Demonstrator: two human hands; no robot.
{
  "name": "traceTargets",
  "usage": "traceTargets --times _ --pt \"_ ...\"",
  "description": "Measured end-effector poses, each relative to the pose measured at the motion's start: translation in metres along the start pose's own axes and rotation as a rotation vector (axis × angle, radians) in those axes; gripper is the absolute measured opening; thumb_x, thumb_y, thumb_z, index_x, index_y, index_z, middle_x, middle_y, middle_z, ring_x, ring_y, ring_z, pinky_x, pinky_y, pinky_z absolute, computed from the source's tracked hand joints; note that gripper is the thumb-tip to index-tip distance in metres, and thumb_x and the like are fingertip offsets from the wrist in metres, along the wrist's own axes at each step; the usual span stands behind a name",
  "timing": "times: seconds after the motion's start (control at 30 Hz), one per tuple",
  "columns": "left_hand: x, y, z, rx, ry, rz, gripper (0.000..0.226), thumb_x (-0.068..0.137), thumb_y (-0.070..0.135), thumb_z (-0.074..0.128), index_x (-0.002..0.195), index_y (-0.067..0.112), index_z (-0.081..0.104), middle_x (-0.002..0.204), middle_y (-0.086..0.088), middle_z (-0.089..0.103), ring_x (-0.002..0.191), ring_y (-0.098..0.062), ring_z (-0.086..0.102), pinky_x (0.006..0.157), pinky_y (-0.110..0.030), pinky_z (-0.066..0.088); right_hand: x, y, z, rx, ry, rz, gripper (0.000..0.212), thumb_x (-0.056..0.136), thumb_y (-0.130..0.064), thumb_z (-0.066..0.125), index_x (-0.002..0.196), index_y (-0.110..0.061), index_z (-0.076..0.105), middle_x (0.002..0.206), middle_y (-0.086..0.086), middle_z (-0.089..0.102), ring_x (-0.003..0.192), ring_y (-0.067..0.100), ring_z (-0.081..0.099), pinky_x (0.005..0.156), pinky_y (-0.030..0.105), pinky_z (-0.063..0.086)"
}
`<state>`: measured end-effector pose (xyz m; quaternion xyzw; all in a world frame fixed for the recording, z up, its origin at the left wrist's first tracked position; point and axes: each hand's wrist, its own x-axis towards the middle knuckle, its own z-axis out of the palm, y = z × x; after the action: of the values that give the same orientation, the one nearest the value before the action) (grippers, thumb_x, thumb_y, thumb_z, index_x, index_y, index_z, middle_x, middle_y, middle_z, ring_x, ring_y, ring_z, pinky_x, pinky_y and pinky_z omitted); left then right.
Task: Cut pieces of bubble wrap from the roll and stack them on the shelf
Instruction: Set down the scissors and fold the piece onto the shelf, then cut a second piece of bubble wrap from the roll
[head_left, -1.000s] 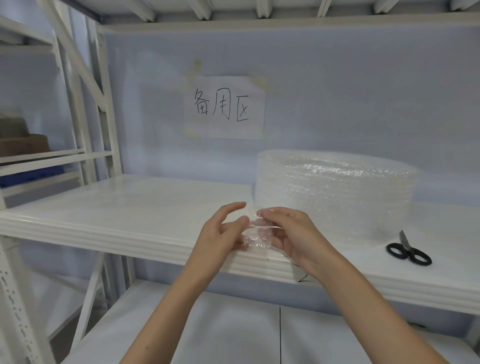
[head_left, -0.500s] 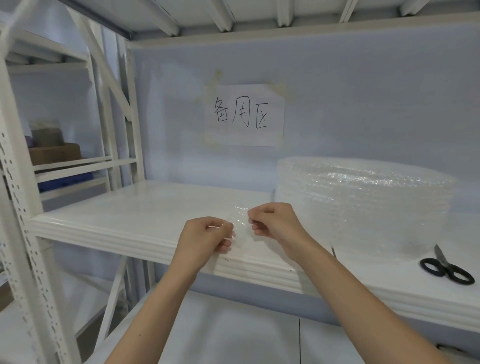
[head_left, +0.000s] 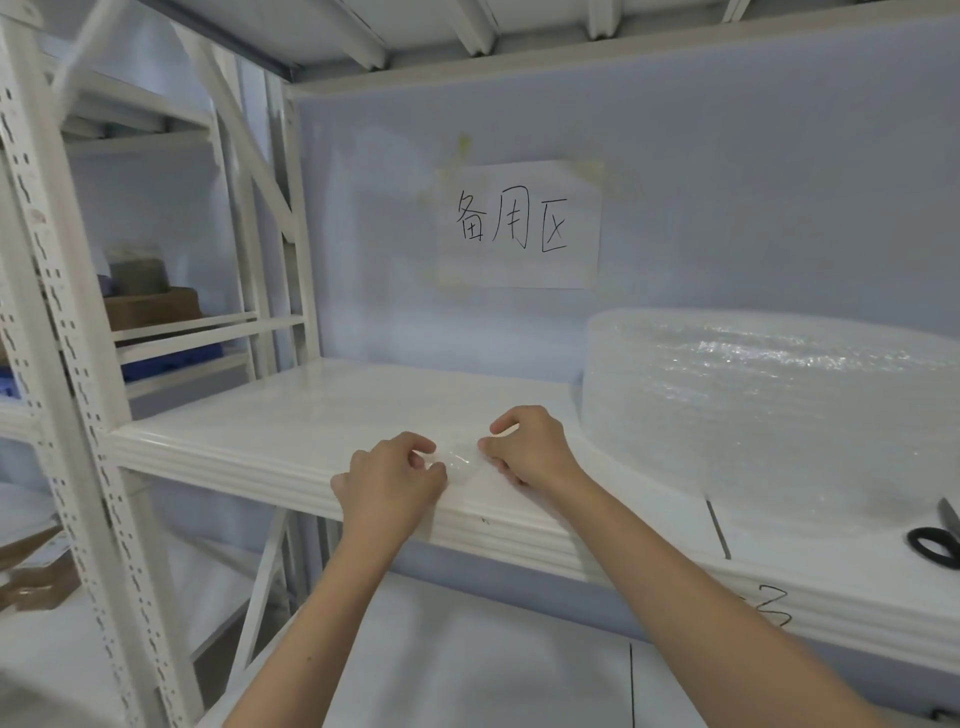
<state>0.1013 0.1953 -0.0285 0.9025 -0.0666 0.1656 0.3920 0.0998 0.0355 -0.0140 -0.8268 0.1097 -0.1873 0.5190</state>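
A small clear piece of bubble wrap (head_left: 460, 462) is stretched between my two hands just above the front of the white shelf (head_left: 322, 415). My left hand (head_left: 389, 480) pinches its left edge and my right hand (head_left: 530, 449) pinches its right edge. The big roll of bubble wrap (head_left: 769, 400) lies flat on the shelf to the right of my hands. Black-handled scissors (head_left: 937, 540) rest on the shelf at the far right, partly cut off by the frame edge.
A paper sign (head_left: 519, 223) with handwriting is taped to the back wall. White rack uprights (head_left: 67, 364) stand on the left, with cardboard boxes (head_left: 150, 306) on the neighbouring rack. A lower shelf (head_left: 467, 665) lies beneath my arms.
My hands carried the small piece leftwards along the shelf front, away from the roll, and lowered it toward the shelf surface. The view has swung left, pushing the scissors to the frame edge.
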Motion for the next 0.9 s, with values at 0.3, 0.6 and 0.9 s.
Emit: traceTargets --times 0.3,0.6,0.9 --pt "-0.009 0.02 0.009 -0.181 0.029 0.159 0.014 0.085 0.038 0.061 0.097 0.035 0.068 0.097 0.012 0.063 0.108 -0.022 0.053 0.087 -0.037 0.041 -0.042 -0.012 -0.04 -0.053 0.046 -0.134 0.019 0.089 -0.016 0.056 0.093 -0.001 0.065 0.095 0.014 0.07 0.052 0.021 0.056 0.037 0.02 0.039" --pt "-0.061 0.102 0.058 -0.535 -0.26 0.362 0.014 0.088 0.034 0.065 0.101 0.029 0.068 0.102 0.014 0.068 0.093 -0.005 0.059 0.071 -0.012 0.04 -0.134 0.012 -0.148 -0.174 0.272 -0.161 0.039 0.089 -0.025 0.055 0.066 0.007 0.062 0.042 -0.005 0.056 0.033 0.003 0.046 0.043 0.016 0.034" --pt "-0.095 0.154 0.099 -0.592 -0.46 0.341 0.017 0.086 0.038 0.067 0.096 0.024 0.07 0.095 0.016 0.07 0.091 -0.001 0.064 0.072 -0.013 0.043 -0.147 0.079 -0.284 -0.938 0.6 0.158 0.03 0.087 -0.034 0.045 0.069 -0.012 0.053 0.084 0.005 0.057 0.067 0.029 0.053 0.061 0.033 0.04"
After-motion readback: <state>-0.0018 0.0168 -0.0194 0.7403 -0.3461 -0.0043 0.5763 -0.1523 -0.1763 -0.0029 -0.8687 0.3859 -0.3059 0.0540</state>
